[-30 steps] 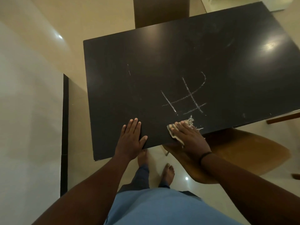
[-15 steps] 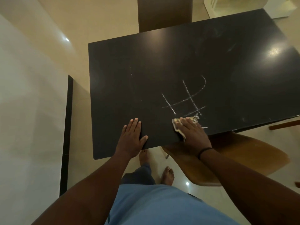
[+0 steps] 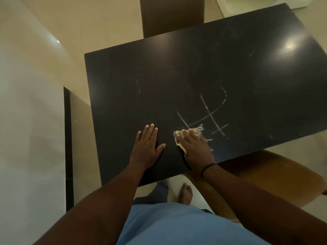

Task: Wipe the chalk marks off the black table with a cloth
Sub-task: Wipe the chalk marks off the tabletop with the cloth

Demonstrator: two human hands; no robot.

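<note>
Beige floor tiles (image 3: 99, 23) surround the black table (image 3: 123, 71), with a dark chair back (image 3: 171, 15) at its far edge and a tan wooden chair seat (image 3: 276, 175) tucked under its near right corner. On the tabletop the chalk marks (image 3: 210, 112) form a rough grid of crossed white lines with a curved stroke at the top, and a thin short scratch of chalk (image 3: 139, 90) lies well apart to the left.

The left hand (image 3: 146, 147) lies flat on the table near its front edge, fingers straight and together, thumb spread out to the right; it holds nothing and sits on the same spot as a second ago. The right hand (image 3: 192, 147) presses a pale frayed cloth (image 3: 178, 138) against the surface, fingers laid over it rather than wrapped round it, with a dark band (image 3: 208, 167) at the wrist. Compared with the earlier frames, this hand and the cloth have moved up the table from the near edge: the fringe (loose threads poking out past the fingertips) now overlaps the lowest strokes of the grid, where before it lay just below them. The bottom of the left diagonal line is now under the cloth, while the upper lines and the curve look unchanged. The two hands lie side by side, apart, with bare tabletop between them.
</note>
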